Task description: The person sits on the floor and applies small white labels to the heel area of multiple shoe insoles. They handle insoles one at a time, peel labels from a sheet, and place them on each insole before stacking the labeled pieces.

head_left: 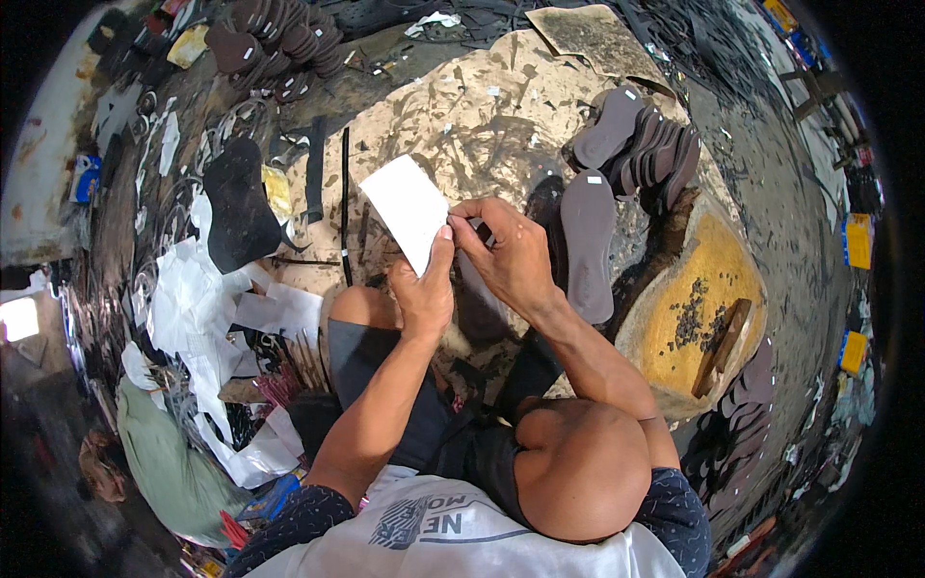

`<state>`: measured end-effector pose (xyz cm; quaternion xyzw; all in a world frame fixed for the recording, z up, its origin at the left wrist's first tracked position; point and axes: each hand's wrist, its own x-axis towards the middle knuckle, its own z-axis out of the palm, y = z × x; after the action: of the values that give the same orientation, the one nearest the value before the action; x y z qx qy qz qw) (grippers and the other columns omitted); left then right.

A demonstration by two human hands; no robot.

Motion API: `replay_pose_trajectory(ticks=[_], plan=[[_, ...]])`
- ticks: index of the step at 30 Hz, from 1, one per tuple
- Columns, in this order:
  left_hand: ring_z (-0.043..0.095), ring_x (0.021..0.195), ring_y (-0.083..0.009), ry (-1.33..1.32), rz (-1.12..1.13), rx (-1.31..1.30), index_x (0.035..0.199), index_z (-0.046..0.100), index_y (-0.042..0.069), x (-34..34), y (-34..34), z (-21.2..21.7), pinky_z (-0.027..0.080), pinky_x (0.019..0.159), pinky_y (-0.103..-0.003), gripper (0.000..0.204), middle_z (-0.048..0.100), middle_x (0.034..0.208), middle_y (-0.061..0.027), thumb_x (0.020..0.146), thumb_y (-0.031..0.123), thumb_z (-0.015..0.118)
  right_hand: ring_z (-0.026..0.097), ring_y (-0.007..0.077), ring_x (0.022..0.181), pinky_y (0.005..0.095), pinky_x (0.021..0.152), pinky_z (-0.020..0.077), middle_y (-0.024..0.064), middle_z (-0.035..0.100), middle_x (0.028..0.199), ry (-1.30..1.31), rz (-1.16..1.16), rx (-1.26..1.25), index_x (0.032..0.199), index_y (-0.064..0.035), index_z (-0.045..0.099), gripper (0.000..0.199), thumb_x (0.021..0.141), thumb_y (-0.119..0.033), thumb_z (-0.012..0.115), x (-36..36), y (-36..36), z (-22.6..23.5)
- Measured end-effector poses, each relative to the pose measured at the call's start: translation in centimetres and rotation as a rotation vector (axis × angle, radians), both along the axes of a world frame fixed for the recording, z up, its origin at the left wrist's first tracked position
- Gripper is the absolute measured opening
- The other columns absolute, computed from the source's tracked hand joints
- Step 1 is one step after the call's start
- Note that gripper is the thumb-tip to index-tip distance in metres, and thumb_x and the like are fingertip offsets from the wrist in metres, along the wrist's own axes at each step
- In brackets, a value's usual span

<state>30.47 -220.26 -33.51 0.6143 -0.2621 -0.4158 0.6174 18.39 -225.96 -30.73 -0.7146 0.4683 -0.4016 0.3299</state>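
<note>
Green cloth [166,467] lower left — yellow packages [857,243] far right.

The left forearm [371,414] slants up from the lower left, and the left hand [424,291] is closed in a grip, its thumb [441,250] stretched out on top, pointing away from the body. The right forearm [602,356] angles inward to the right hand [511,252], its fingers [472,210] pinched just beside that thumb's tip. Both legs are bent, the right knee [583,472] near the right arm.
</note>
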Motion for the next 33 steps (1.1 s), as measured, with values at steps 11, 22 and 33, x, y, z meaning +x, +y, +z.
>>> replay_pose_trajectory(ticks=[11,22,33], plan=[[0.065,0.108,-0.0132,0.354,0.062,-0.034,0.118,0.072,-0.001,-0.7,-1.1,1.0,0.054,0.092,-0.031,0.024,0.072,0.116,-0.0055,0.101,0.017,0.074,0.072,0.0272,0.089,0.0378,0.076,0.0578,0.0138,0.070,0.103,-0.070,0.080,-0.101,0.134,-0.0046,0.059,0.046,0.091,-0.004,0.075,0.3,-0.7,-1.2],[0.072,0.104,-0.0219,0.408,0.099,0.057,0.128,0.063,-0.003,7.3,1.0,0.1,0.066,0.089,-0.036,0.028,0.069,0.124,-0.0134,0.103,0.010,0.066,0.061,0.0115,0.089,0.0254,0.078,0.0517,0.0049,0.064,0.100,-0.407,-0.062,0.411,0.129,-0.0011,0.045,0.036,0.099,-0.001,0.065,-1.5,-6.0,-4.0],[0.058,0.128,-0.0273,0.442,0.702,-0.112,0.140,0.054,-0.003,25.6,15.0,5.6,0.046,0.111,-0.039,0.050,0.060,0.140,-0.0157,0.103,0.029,0.063,0.067,0.0399,0.086,0.0468,0.080,0.0545,0.0179,0.069,0.094,0.376,0.073,0.066,0.136,-0.0031,0.040,0.055,0.092,-0.004,0.073,-3.5,-7.0,-17.1]])
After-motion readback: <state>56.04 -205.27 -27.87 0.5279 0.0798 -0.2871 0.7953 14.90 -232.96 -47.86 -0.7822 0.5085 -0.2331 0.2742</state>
